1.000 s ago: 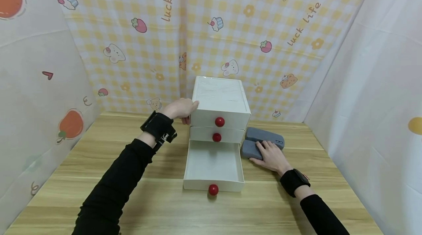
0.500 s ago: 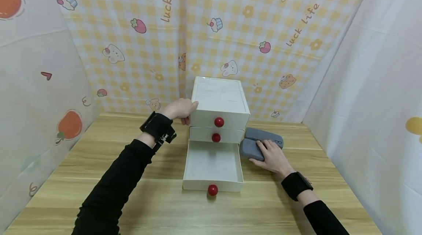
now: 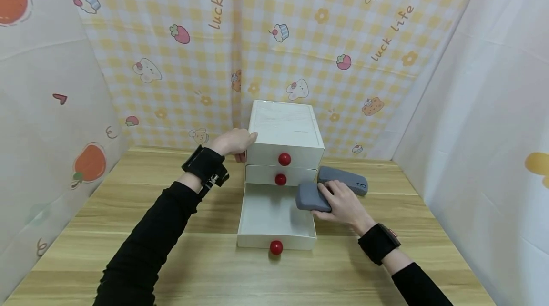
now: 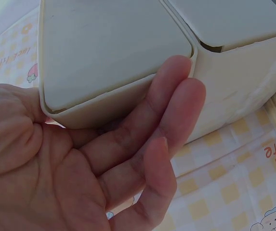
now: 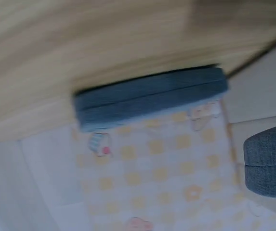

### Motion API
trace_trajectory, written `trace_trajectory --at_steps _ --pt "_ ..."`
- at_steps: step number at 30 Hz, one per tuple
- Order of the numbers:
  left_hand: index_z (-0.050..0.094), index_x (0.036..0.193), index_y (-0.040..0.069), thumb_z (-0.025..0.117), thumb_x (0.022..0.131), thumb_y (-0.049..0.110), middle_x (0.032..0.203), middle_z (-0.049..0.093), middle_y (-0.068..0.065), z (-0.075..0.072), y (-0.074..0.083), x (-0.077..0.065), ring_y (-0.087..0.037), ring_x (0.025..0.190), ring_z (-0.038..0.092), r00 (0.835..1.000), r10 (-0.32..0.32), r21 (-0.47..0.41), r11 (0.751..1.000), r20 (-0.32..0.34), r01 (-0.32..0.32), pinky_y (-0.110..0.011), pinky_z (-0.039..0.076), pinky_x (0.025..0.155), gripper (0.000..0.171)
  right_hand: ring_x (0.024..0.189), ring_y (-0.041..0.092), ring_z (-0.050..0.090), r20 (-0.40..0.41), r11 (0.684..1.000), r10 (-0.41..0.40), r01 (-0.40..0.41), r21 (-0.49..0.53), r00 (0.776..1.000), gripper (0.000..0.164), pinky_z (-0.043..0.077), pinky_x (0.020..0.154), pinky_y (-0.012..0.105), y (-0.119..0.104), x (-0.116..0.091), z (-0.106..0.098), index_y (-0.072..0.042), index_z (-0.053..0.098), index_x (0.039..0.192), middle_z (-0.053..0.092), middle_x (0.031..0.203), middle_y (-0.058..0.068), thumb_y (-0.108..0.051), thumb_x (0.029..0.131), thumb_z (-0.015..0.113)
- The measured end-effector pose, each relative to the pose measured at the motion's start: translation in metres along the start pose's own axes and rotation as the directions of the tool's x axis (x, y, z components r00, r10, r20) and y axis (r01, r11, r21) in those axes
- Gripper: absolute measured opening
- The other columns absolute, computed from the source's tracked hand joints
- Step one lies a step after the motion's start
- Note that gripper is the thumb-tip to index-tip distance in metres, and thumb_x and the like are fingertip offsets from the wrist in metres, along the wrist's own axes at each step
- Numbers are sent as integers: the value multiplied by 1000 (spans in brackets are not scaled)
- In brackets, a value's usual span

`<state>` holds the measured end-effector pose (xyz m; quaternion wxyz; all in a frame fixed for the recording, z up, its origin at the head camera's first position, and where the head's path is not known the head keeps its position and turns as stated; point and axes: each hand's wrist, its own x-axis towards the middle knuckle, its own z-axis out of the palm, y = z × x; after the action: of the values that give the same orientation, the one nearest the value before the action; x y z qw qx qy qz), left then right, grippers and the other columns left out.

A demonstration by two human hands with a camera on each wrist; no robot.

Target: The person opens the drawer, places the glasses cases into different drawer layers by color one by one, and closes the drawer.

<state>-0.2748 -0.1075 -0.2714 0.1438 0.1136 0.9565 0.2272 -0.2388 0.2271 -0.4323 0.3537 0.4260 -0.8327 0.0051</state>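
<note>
A white cabinet of drawers (image 3: 286,122) with round red knobs stands near the back of the table. Its bottom drawer (image 3: 261,215) is pulled out and bare inside. My left hand (image 3: 233,142) grips the cabinet's upper left edge; in the left wrist view its fingers (image 4: 147,120) are bent against the white casing. My right hand (image 3: 345,203) holds a grey-blue glasses case (image 3: 312,197) over the right side of that drawer. Behind it, a second grey-blue glasses case (image 3: 345,179) lies on the table, marked with a small glasses print.
The wooden table (image 3: 206,268) runs under everything. A yellow checked curtain (image 3: 193,72) hangs close behind the cabinet, and white cloth (image 3: 480,120) closes off the right side. Two drawers with red knobs (image 3: 280,179) above the pulled-out one are pushed in.
My right hand has lifted the nearer glasses case off the table and carried it left, over the bottom drawer. The left hand keeps its place on the cabinet.
</note>
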Motion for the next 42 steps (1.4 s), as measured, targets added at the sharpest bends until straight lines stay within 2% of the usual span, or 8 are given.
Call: trace_trajectory --at_steps 3,6,9,14,23,28,34,42 --pt "62 111 -6 18 103 36 68 71 -9 0 0 -1 -25 70 71 1000 7 -4 1000 -2 -7 -41 45 99 62 77 23 56 39 999 -39 39 5 998 72 50 70 36 -13 14 0 -5 64 111 60 89 10 -70 86 46" --pt "62 111 -6 18 103 36 68 71 -9 0 -1 -2 -28 72 71 1000 17 -11 1000 -2 -17 -41 46 98 62 79 21 56 86 997 -81 81 2 993 67 51 70 34 -28 26 1 -8 63 111 60 91 9 -66 77 61" --pt "62 112 -7 18 103 36 69 71 -10 0 -1 -2 -29 73 71 1000 19 -19 1000 -4 -19 -41 46 99 62 81 19 55 145 993 -110 114 -15 983 66 49 69 31 -43 37 5 -11 62 112 60 92 6 -64 73 67" --pt "61 116 -6 19 103 36 69 71 -10 0 0 -2 -27 70 71 1000 24 -34 999 -12 -25 -41 46 99 61 80 18 54 210 988 -133 147 -52 969 63 47 70 30 -63 53 13 -16 59 113 59 90 3 -67 77 61" --pt "62 114 -7 18 104 36 70 72 -12 0 0 -2 -29 73 71 1000 22 -23 999 -11 -22 -41 45 99 62 81 18 56 244 983 -139 164 -84 960 62 50 74 30 -80 72 30 -17 56 114 60 92 2 -69 81 54" --pt "64 109 -6 18 104 36 70 72 -12 -1 -1 -2 -30 76 71 1000 18 -12 1000 -4 -18 -41 46 99 63 85 18 59 278 983 -123 156 -99 953 65 52 77 29 -82 70 40 -15 57 116 64 96 3 -70 83 52" --pt "67 96 -2 18 104 36 68 72 -11 1 -1 0 -26 71 71 1000 18 15 1000 -13 -18 -39 47 96 63 91 21 58 296 987 -94 127 -96 950 71 51 82 32 -82 66 49 -10 57 123 64 106 6 -69 83 51" --pt "66 103 -4 17 104 35 69 72 -11 2 -1 2 -25 70 71 1000 21 25 999 -9 -21 -41 45 100 62 99 25 56 306 980 -85 136 -149 948 75 51 86 34 -82 62 58 -5 53 128 59 118 14 -64 81 55"
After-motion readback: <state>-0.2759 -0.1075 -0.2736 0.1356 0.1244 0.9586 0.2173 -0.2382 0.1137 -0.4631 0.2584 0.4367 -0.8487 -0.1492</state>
